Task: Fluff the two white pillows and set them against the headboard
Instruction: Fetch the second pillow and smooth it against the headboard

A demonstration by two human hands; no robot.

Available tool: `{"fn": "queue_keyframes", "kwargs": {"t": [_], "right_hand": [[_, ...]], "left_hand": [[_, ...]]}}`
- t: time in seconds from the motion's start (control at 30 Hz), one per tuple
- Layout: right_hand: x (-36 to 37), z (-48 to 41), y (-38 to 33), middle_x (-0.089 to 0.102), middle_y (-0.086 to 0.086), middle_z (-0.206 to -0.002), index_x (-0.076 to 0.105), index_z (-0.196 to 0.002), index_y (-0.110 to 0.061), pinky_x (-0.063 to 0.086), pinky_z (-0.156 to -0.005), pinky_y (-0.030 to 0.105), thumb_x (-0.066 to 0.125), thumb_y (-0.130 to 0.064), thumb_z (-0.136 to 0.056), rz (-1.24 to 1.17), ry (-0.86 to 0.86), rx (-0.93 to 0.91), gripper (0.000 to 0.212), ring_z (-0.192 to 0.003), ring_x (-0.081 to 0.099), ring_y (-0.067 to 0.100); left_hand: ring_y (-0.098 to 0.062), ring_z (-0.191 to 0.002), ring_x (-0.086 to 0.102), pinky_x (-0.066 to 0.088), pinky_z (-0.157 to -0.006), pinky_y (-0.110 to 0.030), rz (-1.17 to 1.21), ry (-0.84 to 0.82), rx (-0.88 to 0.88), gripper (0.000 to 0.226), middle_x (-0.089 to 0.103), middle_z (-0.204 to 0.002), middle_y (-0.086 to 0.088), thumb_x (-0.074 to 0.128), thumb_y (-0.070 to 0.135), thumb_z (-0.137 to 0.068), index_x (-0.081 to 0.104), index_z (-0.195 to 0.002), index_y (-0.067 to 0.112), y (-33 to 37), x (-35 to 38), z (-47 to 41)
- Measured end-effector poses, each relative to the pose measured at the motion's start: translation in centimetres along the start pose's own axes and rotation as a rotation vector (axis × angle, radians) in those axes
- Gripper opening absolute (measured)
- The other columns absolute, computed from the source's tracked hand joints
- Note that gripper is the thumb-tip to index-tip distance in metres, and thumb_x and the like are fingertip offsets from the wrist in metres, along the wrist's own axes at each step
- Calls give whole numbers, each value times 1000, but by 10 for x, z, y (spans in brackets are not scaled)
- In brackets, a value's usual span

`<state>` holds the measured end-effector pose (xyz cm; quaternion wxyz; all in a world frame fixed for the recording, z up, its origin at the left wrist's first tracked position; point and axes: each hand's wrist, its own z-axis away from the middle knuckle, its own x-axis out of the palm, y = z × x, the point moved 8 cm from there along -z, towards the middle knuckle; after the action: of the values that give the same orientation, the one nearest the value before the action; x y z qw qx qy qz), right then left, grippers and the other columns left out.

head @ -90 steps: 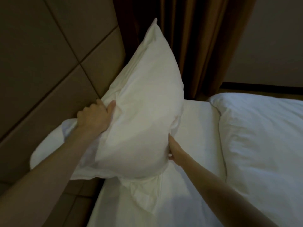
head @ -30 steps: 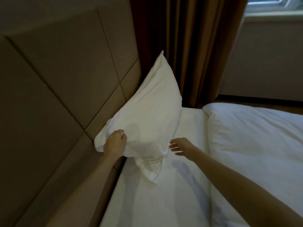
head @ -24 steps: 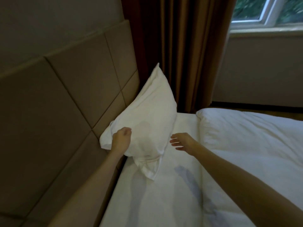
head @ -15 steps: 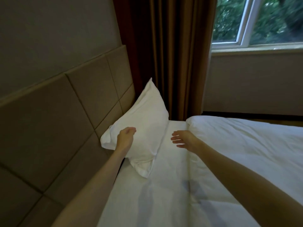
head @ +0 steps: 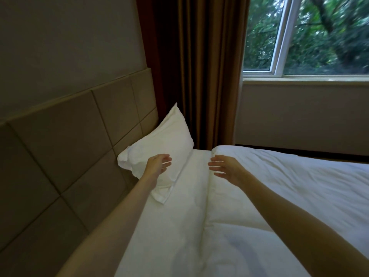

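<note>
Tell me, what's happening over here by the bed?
A person is making the bed. One white pillow stands propped against the padded headboard, at the far end near the brown curtain. Both hands are open and empty: the left hand hovers just in front of the pillow, and the right hand is held above the edge of the white duvet. No second pillow is in view.
</note>
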<state>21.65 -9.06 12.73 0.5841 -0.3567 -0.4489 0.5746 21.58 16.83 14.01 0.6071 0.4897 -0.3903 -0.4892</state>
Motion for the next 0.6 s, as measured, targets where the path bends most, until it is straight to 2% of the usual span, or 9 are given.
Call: {"fn": "queue_keyframes", "kwargs": {"t": [0.1, 0.23, 0.43, 0.6], "right_hand": [[-7, 28, 5, 60, 19, -125, 56, -118, -2, 42, -105, 44, 48, -23, -97, -23, -7, -8, 31, -118, 57, 36], [-7, 61, 11, 62, 18, -123, 58, -113, -3, 44, -102, 44, 50, -24, -96, -34, -13, -32, 28, -113, 59, 34], [2, 109, 35, 62, 19, -122, 59, -110, -5, 42, -107, 47, 50, -24, -96, -52, 9, -81, 26, -116, 58, 35], [17, 144, 68, 65, 17, -119, 62, -103, -8, 45, -101, 44, 51, -24, -94, -92, 62, -43, 21, -114, 60, 34]], "left_hand": [[-18, -90, 66, 44, -83, -29, 1, -38, -24, 20, 69, -95, -3, 46, 20, -92, 65, -86, 15, -11, 8, 31], [-24, -101, 63, 42, -93, -33, 18, -90, -53, 25, 68, -107, -9, 43, 22, -95, 62, -101, 7, -25, 6, 61], [-26, -102, 62, 42, -95, -35, 13, -161, -79, 29, 67, -112, -12, 40, 22, -97, 60, -107, 3, -47, -8, 101], [-27, -102, 63, 42, -99, -38, 21, -205, -109, 30, 67, -112, -13, 41, 22, -96, 61, -108, 3, -66, -22, 133]]}}
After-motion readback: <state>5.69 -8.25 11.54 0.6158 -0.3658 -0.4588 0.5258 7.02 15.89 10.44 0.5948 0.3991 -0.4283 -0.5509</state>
